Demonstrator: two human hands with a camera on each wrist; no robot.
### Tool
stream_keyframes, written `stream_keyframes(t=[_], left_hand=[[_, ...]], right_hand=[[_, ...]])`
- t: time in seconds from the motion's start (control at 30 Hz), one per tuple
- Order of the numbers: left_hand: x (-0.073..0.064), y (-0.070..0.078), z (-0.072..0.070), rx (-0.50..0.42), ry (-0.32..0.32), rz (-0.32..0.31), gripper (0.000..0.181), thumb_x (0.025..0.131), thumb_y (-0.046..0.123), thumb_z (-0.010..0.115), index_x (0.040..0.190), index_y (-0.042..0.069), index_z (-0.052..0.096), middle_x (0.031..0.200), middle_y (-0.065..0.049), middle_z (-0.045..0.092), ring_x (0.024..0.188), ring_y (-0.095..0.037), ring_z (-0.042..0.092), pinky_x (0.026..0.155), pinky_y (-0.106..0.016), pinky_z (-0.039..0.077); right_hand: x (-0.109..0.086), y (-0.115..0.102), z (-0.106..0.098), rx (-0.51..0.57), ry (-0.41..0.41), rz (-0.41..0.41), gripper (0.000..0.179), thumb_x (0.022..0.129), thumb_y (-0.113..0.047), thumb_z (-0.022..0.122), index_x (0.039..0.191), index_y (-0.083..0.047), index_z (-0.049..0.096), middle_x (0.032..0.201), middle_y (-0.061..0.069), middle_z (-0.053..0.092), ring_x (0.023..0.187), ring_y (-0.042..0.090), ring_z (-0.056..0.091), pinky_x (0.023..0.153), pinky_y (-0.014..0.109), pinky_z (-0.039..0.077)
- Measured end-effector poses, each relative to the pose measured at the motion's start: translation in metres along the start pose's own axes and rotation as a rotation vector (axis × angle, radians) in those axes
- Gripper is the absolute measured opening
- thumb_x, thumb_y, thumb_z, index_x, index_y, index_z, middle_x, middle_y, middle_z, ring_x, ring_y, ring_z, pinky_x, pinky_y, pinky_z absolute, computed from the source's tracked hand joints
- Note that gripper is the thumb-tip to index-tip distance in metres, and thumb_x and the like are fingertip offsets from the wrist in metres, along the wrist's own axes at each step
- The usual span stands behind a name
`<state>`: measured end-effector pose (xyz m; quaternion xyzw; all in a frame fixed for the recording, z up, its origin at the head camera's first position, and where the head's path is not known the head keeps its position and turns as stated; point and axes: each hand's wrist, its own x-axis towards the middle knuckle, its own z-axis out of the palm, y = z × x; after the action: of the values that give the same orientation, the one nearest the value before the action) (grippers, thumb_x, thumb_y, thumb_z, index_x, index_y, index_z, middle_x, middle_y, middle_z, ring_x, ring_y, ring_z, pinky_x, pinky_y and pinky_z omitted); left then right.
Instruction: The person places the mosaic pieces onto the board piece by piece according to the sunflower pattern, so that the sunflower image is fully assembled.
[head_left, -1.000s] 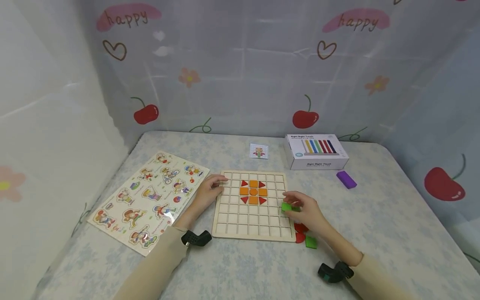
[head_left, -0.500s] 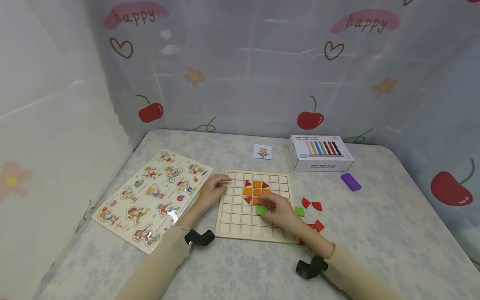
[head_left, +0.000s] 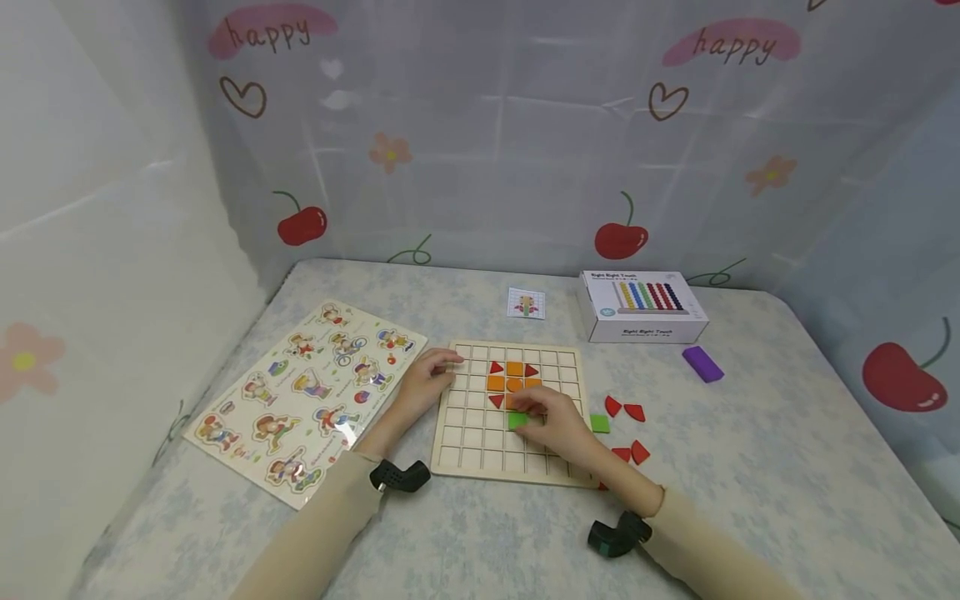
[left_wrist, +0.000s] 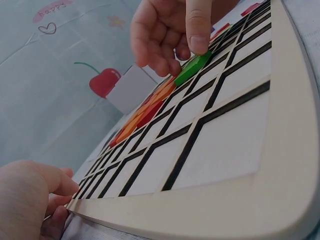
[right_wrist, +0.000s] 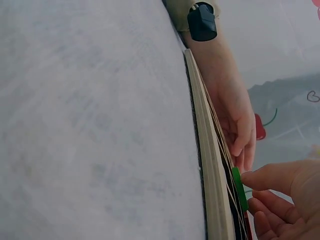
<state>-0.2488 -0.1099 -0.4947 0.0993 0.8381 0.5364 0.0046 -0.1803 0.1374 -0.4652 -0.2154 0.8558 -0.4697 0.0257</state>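
My right hand (head_left: pixel 557 423) is over the wooden grid board (head_left: pixel 465 457), thumb and fingertips pinching a green square tile (head_left: pixel 517 422). The tile overlaps a cell just below the orange pieces in the head view. In the left wrist view, the thumb presses one edge of this green tile (left_wrist: pixel 194 68), close over the grid. The left hand (head_left: pixel 422 385) rests at the board's left edge, its fingertips touching the frame. Orange square tiles (head_left: pixel 496 382) and red triangles (head_left: pixel 497 367) form a cluster on the grid, partly hidden by the right hand.
Right of the board lie another green square (head_left: pixel 600 423) and several red quarter-round pieces (head_left: pixel 634 412). A picture card (head_left: pixel 527 303), a white box (head_left: pixel 642 307) and a purple block (head_left: pixel 702 364) are farther back. A cartoon puzzle board (head_left: pixel 307 400) lies on the left.
From the board's right edge, the right hand has carried the green tile left onto the grid, shifting it slightly farther left since half a second ago. The left hand has stayed at the edge.
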Motion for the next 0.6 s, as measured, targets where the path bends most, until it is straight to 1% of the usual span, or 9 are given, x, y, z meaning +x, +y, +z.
stream_keyframes(t=[0.27, 0.47, 0.6], left_hand=[[0.0004, 0.0005, -0.001, 0.009, -0.002, 0.005, 0.024, 0.091, 0.009, 0.059, 0.113, 0.013, 0.068, 0.128, -0.004, 0.058, 0.112, -0.021, 0.056, 0.1, -0.038, 0.046], [0.0009, -0.0013, -0.0005, -0.01, -0.006, 0.006, 0.024, 0.091, 0.009, 0.058, 0.113, 0.014, 0.069, 0.128, -0.003, 0.058, 0.113, -0.021, 0.055, 0.101, -0.039, 0.045], [0.0007, -0.0007, -0.0006, -0.013, -0.006, 0.004, 0.024, 0.091, 0.009, 0.058, 0.112, 0.014, 0.069, 0.128, -0.003, 0.058, 0.112, -0.02, 0.055, 0.101, -0.039, 0.045]], right_hand=[[0.0005, 0.002, 0.0058, 0.009, 0.013, -0.027, 0.032, 0.079, 0.0, 0.072, 0.111, -0.002, 0.067, 0.107, 0.012, 0.068, 0.094, 0.024, 0.064, 0.08, 0.028, 0.056], [0.0002, -0.0019, 0.0061, -0.01, 0.029, -0.006, 0.029, 0.079, 0.001, 0.072, 0.108, -0.003, 0.068, 0.107, 0.009, 0.067, 0.093, 0.021, 0.063, 0.082, 0.029, 0.056], [-0.0004, -0.0019, 0.0044, -0.022, 0.034, -0.007, 0.028, 0.08, 0.001, 0.071, 0.107, -0.004, 0.068, 0.106, 0.008, 0.068, 0.093, 0.02, 0.063, 0.083, 0.03, 0.056]])
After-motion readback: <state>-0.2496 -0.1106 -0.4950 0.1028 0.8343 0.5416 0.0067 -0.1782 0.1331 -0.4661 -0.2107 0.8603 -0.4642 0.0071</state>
